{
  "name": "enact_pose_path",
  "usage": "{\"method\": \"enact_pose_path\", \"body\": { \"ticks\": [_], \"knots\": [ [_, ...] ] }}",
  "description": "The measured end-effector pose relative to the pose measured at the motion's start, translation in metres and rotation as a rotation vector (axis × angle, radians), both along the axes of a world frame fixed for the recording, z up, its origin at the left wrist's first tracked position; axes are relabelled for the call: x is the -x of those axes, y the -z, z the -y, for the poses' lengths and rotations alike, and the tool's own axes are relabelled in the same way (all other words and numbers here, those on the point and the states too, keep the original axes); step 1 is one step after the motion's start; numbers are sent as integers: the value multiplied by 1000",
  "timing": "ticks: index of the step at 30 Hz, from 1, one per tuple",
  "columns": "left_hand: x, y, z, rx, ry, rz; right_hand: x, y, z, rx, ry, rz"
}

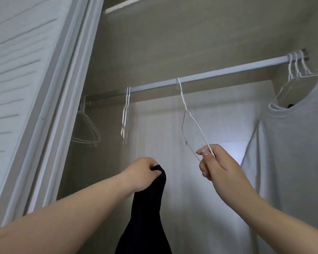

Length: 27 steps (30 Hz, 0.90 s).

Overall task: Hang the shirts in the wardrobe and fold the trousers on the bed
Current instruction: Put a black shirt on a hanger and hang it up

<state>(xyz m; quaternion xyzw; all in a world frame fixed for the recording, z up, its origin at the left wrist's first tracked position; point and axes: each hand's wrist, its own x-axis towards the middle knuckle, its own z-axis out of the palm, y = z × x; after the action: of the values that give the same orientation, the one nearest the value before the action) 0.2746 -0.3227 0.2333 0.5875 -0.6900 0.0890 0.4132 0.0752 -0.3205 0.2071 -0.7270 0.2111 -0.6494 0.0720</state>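
The right hand (216,162) is pinching the lower corner of a white wire hanger (190,118), whose hook is sitting over the wardrobe rail (218,72) near its middle while the frame is tilting toward the hand. The left hand (142,173) is gripping the bunched top of a black garment (145,217), which is hanging down below it, near the viewer. More empty hangers (125,114) are hanging farther left on the rail. At the right end, a light grey shirt (292,143) is hanging. The louvred door (20,79) is standing at the left.
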Motion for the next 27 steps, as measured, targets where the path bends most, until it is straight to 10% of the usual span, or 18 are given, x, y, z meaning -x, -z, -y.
{"method": "enact_pose_path", "body": {
  "ticks": [9, 20, 27],
  "knots": [
    [12, 20, 32, -125, -5, -51, 75, 70, -38, -262, -157, 75],
    [10, 88, 46, -348, -471, 781, 94, 115, -69, -398, -291, 85],
    [-13, 117, 53, -417, -596, 527, 97, 125, -82, -455, -471, 85]
  ]
}}
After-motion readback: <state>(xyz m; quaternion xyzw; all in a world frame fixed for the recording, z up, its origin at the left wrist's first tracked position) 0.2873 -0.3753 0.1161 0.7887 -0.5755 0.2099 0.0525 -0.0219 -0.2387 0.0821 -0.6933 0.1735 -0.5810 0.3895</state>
